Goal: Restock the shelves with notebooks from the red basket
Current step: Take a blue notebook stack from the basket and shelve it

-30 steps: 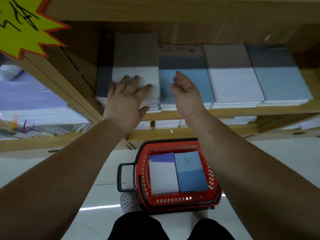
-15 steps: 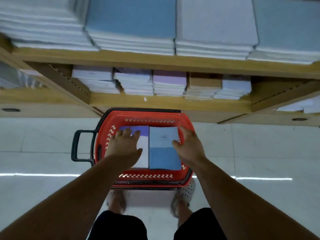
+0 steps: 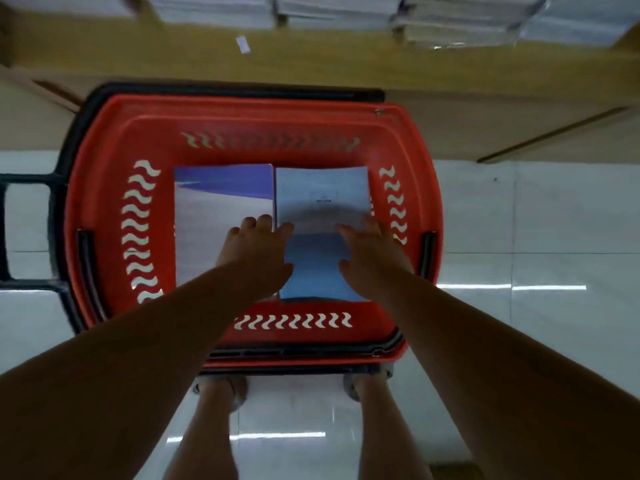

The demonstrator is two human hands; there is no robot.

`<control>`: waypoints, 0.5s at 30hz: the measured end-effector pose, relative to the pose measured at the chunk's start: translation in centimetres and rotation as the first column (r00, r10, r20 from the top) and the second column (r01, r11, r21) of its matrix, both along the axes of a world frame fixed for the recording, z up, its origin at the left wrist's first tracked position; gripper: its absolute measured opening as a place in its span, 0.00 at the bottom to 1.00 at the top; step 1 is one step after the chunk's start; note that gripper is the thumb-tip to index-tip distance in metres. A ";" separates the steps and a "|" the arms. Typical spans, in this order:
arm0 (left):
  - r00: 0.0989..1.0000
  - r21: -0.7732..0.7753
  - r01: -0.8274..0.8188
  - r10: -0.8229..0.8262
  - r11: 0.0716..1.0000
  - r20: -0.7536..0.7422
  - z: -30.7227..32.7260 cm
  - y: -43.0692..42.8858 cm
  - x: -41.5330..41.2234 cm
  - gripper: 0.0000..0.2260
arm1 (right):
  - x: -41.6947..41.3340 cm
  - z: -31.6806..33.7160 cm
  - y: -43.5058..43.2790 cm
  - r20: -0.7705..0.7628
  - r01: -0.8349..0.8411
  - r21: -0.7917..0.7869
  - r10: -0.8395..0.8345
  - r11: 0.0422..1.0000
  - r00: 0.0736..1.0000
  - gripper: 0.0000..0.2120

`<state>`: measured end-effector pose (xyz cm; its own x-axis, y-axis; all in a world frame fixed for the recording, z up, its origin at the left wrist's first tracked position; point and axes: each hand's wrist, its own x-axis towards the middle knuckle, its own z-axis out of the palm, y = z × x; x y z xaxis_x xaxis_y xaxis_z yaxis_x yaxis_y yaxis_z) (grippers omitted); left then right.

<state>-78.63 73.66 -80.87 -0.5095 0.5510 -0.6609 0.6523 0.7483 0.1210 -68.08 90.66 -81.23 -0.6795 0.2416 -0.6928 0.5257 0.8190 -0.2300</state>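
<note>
Both hands are down in the basket (image 3: 263, 116). The left hand (image 3: 256, 254) and right hand (image 3: 375, 258) have their fingers (image 3: 265, 223) loosely spread and hold nothing. The frame is smeared, so we cannot tell if they touch paper yet.

The blue notebook (image 3: 320, 195) lies flat between the two hands, the left thumb over its left edge and the right fingers over its right edge. We cannot tell how deep the pile runs.

We judge the step to be lifting the blue one. The fingertips should slide under both long edges, squeeze evenly and lift it level so the covers don't fan.

- The white notebook (image 3: 207, 230) sits under and just left of the left fingers, butted against the blue. There is no gap at the seam, so it may drag along.
- The basket wall is close outside the right fingers, leaving little room.
- The handle (image 3: 31, 178) is well left of the fingers.
- The shelf (image 3: 311, 64) is beyond the fingertips, past the far rim, and its stacks (image 3: 346, 12) are blurred.
</note>
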 end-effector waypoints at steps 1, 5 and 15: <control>1.000 0.000 0.005 -0.005 1.000 -0.006 -1.1 0.2 0.2 0.33 | 0.0 -1.2 -0.2 0.008 0.016 -0.010 -0.015 1.000 1.000 0.32; 1.000 -0.036 -0.015 0.015 0.999 0.012 -4.6 0.3 1.2 0.37 | 0.2 -4.9 -1.1 0.056 0.099 -0.046 -0.097 0.994 0.994 0.39; 0.900 0.158 -0.421 0.390 0.893 0.194 -5.9 1.9 3.6 0.30 | 0.3 -7.9 -2.0 0.031 0.348 -0.056 -0.347 0.936 0.937 0.45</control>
